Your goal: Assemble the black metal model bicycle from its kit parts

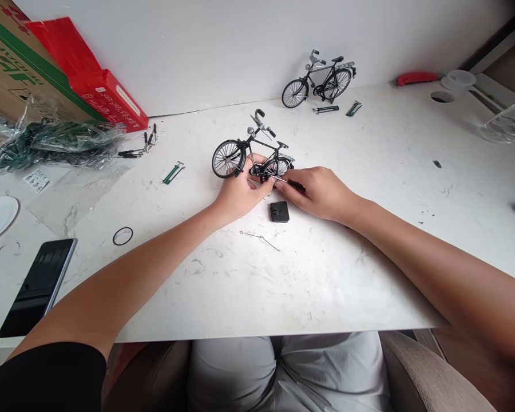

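Observation:
A miniature black bicycle (229, 158) is held up off the table, tilted with its front wheel to the left. My left hand (239, 193) grips it from below around the pedal area, the fingers partly behind the frame. My right hand (324, 191) is closed on a small screwdriver (296, 185) with a black handle and thin metal shaft. Its tip points at the lower frame near the rear wheel; my left thumb hides the exact contact. Just below lie a black square block (279, 212) and a thin jointed metal rod (261, 237).
A second miniature bicycle (319, 83) stands by the wall. Small green pumps (174, 173), a black ring (123, 236) and several black-handled tools (131, 154) lie around. Bagged green parts (64, 137), a red box (107, 97) and a phone (38, 286) occupy the left side.

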Action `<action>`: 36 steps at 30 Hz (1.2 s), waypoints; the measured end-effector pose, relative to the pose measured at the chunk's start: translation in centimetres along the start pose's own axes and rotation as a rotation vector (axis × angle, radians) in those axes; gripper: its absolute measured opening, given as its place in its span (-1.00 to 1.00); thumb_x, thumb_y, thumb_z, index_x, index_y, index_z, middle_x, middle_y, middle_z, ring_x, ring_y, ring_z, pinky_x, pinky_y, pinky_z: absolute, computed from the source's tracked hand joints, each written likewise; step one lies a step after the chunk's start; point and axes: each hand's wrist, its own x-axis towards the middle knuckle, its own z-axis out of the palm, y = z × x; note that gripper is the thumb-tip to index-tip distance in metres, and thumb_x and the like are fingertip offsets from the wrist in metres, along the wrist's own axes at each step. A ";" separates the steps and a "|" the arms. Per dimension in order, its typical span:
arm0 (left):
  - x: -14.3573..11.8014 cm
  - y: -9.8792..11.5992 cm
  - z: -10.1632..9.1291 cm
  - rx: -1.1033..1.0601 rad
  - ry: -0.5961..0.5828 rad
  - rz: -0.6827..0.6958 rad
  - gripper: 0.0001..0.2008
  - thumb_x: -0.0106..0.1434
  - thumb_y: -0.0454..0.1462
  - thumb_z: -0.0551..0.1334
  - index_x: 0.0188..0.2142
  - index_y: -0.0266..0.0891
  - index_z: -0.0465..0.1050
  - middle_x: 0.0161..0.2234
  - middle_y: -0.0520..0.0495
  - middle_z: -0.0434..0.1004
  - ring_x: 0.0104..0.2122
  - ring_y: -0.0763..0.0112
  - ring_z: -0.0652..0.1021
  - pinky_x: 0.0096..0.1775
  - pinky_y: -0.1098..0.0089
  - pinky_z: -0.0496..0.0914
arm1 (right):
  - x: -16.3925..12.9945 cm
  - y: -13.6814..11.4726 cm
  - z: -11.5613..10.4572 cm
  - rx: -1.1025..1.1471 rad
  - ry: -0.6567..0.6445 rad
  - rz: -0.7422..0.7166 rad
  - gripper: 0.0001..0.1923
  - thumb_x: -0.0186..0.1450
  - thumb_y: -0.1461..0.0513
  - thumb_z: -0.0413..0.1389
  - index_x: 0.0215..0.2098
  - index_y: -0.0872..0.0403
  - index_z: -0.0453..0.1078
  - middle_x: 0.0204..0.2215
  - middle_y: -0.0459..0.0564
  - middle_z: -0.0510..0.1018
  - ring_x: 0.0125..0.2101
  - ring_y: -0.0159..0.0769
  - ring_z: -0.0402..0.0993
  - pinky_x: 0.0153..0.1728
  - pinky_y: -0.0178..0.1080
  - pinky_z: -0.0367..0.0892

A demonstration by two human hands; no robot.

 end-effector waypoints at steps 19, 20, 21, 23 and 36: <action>0.0 0.1 0.0 -0.004 -0.004 -0.007 -0.63 0.43 -0.21 0.38 0.17 -0.09 0.42 0.03 -0.07 0.68 -0.13 0.36 0.69 -0.08 0.31 0.66 | 0.0 0.1 0.0 -0.002 -0.015 -0.009 -0.53 0.63 -0.05 -0.07 -0.32 0.03 0.35 -0.52 -0.07 0.41 -0.54 -0.34 0.14 -0.40 -0.19 0.03; 0.0 0.1 0.0 -0.004 -0.005 -0.008 -0.63 0.43 -0.21 0.38 0.17 -0.09 0.42 0.03 -0.07 0.68 -0.14 0.36 0.69 -0.08 0.31 0.66 | 0.0 0.1 0.0 -0.002 -0.016 -0.007 -0.53 0.63 -0.05 -0.07 -0.32 0.03 0.35 -0.52 -0.07 0.41 -0.54 -0.34 0.14 -0.39 -0.19 0.02; 0.0 0.1 0.0 -0.003 -0.006 -0.009 -0.63 0.43 -0.21 0.38 0.18 -0.09 0.41 0.03 -0.07 0.68 -0.14 0.36 0.69 -0.08 0.31 0.66 | 0.0 0.1 0.0 -0.003 -0.017 -0.004 -0.54 0.63 -0.05 -0.07 -0.32 0.03 0.36 -0.52 -0.07 0.41 -0.54 -0.34 0.14 -0.39 -0.19 0.02; 0.0 0.1 0.0 -0.002 -0.007 -0.010 -0.63 0.43 -0.20 0.38 0.17 -0.09 0.41 0.03 -0.07 0.68 -0.14 0.36 0.69 -0.08 0.31 0.66 | 0.0 0.1 0.0 -0.004 -0.021 0.001 -0.54 0.62 -0.05 -0.07 -0.32 0.03 0.36 -0.52 -0.07 0.41 -0.53 -0.34 0.15 -0.39 -0.18 0.02; 0.0 0.2 -0.1 -0.010 -0.008 -0.031 -0.60 0.42 -0.20 0.40 0.20 -0.07 0.42 0.06 -0.09 0.68 -0.09 0.31 0.71 -0.04 0.27 0.67 | 0.0 0.1 0.0 -0.003 -0.019 -0.003 -0.56 0.61 -0.04 -0.04 -0.32 0.02 0.37 -0.52 -0.07 0.42 -0.53 -0.33 0.17 -0.39 -0.19 0.02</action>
